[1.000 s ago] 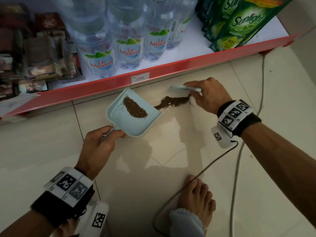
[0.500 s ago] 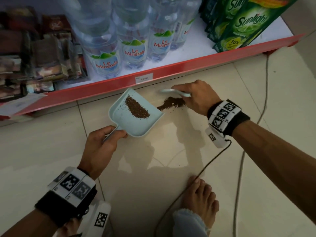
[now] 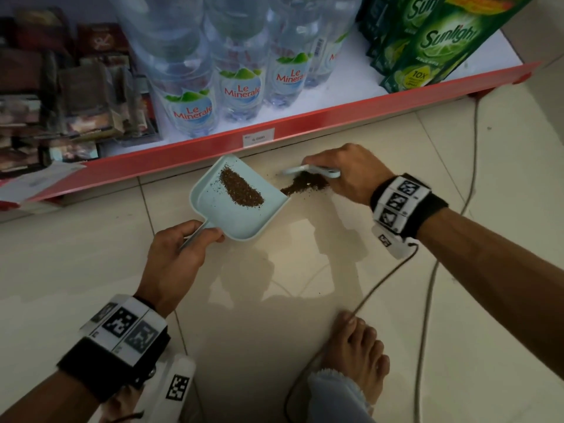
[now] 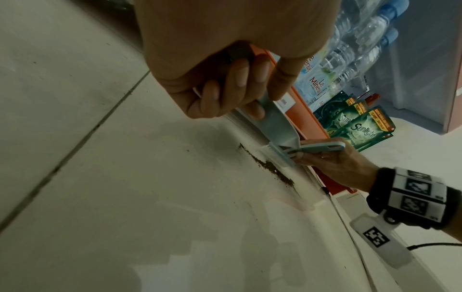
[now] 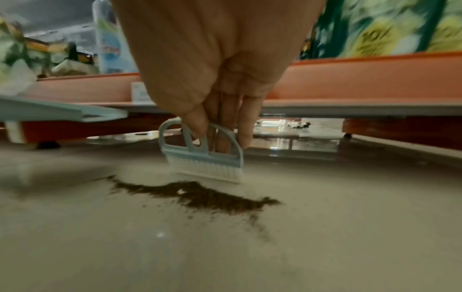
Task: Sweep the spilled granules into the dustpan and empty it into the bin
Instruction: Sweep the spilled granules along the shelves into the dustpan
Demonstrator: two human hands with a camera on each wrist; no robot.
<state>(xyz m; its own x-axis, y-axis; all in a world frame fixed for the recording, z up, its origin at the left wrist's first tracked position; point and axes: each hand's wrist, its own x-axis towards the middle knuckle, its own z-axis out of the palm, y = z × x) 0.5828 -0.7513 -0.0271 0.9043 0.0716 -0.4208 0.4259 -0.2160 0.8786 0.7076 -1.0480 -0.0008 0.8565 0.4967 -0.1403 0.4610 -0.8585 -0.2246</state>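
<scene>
The water bottles (image 3: pixel 195 96) on the low shelf read "Le Minerale" in red under a green leaf, and the green pouches (image 3: pixel 427 47) at the shelf's right end read "Sunlight" with a yellow "10X" badge. A small white price tag (image 3: pixel 258 137) sits on the shelf's red front edge (image 3: pixel 335 117); its figures are too blurred for me to read. Dark packets (image 3: pixel 76 96) fill the shelf's left part.

The floor (image 3: pixel 305 285) is pale glossy tile with thin dark grout lines, dimly lit. My left hand (image 3: pixel 177 261) has its grip curled round the handle of the pale blue dustpan (image 3: pixel 225 215), whose open lip points right, close below the shelf edge. A heap of brown granules (image 3: pixel 241 187) already lies inside the pan. My right hand (image 3: pixel 351 172) pinches the small blue brush (image 5: pixel 200 150) by its looped handle, white bristles down at the floor. A second strip of spilled granules (image 3: pixel 305 184) lies on the tile between the pan's lip and the brush, touching the lip's corner, with loose grains scattered around it.

The spill is hemmed by the shelf edge on the far side; the near side is open tile. Two cables (image 3: pixel 427 285) trail across the floor to the right, one passing my bare foot (image 3: pixel 357 358).
</scene>
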